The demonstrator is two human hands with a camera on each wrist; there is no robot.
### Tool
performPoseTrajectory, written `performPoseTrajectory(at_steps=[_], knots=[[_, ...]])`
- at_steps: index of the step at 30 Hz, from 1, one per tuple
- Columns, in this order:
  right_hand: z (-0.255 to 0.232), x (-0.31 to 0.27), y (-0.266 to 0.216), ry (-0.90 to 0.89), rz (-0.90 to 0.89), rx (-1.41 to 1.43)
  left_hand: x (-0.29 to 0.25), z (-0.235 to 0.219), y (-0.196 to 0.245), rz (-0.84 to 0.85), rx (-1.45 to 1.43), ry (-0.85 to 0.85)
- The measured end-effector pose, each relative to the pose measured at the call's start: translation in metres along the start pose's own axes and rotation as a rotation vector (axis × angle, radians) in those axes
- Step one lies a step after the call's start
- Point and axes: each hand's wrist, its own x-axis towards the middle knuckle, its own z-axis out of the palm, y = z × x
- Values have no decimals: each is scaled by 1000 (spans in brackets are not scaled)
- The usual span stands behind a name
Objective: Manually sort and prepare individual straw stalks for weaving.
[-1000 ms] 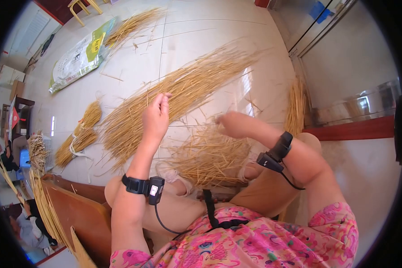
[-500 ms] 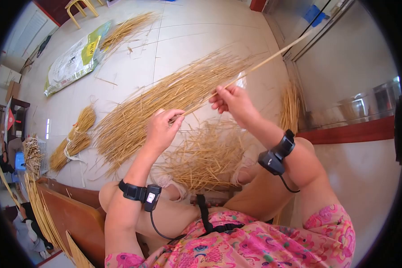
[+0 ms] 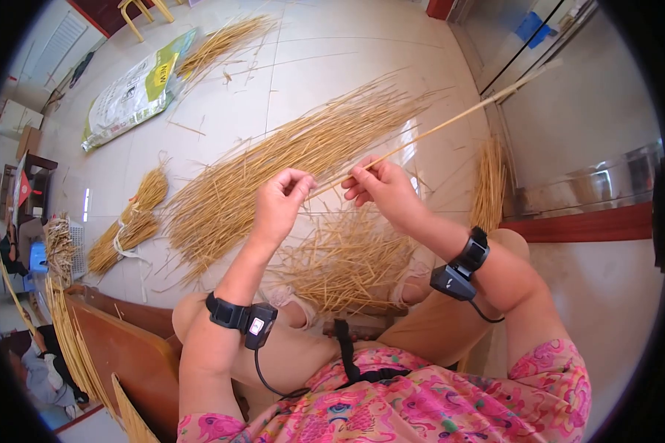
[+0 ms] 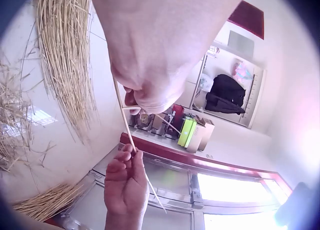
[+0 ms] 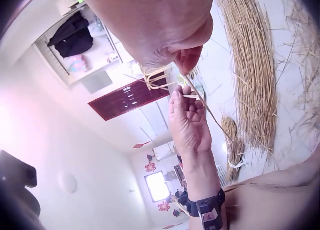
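Note:
Over the floor in front of the knees, my right hand [image 3: 389,193] pinches a long, thin straw stalk [image 3: 451,124] between thumb and fingers. The stalk slants up to the far right. My left hand [image 3: 279,203] is close beside it, thumb and forefinger together. In the left wrist view, a short pale strip [image 4: 131,108] branches from the stalk to the left fingertips, which pinch it. The right wrist view shows the stalk's other end running past the left palm. Below the hands lies a heap of loose straw bits [image 3: 347,258].
A wide spread of long straw [image 3: 288,159] lies on the tiled floor. Left of it is a tied straw bundle [image 3: 129,229]; farther back is a printed sack [image 3: 137,92]. More straw [image 3: 489,181] leans by the glass door at right. A wooden bench [image 3: 125,347] stands at left.
One second ago the hands were apart and blurred, with no stalk plainly showing. Half a second ago both hands were at the stalk; since then the left hand has moved closer to the right.

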Motion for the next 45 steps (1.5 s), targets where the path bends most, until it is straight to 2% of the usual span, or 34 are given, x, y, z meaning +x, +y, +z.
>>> performPoseTrajectory(at_steps=[3,6,9,12,13,16,17,20,23,26,27,30,33,37,40,45], knots=[[-5,3,0,71,-7,60,5,-7,-1,66,23,122],[-8,7,-2,149,-8,126,6,-16,7,-127,-116,222],[-11,7,-4,201,-3,141,9,-18,6,-108,-268,320],[-22,12,-4,257,-26,123,10,-29,10,-204,-317,454],[-24,13,-7,287,-35,102,11,-36,6,-190,-277,498],[-29,15,-15,366,-100,100,4,-56,22,-164,-57,99],[-30,16,-16,366,-114,100,1,-57,28,-199,-43,-137],[-32,16,-21,357,-144,90,-20,-29,48,-214,330,-621],[-25,12,-25,303,-148,55,-22,-13,23,328,560,-343],[-18,4,-23,240,-161,16,-9,-8,24,469,705,39],[-17,3,-21,220,-167,11,-1,-9,18,619,756,128],[-15,4,-18,210,-170,21,-4,-12,10,199,409,-74],[-15,5,-17,172,-128,28,-6,-7,10,2,203,-138],[-5,1,-7,-7,-13,-35,-9,-2,7,-40,96,-202],[0,-2,1,-141,-44,-87,-12,2,10,-80,21,-237],[5,-7,-1,-163,-71,-157,-11,2,10,-51,127,-230]])
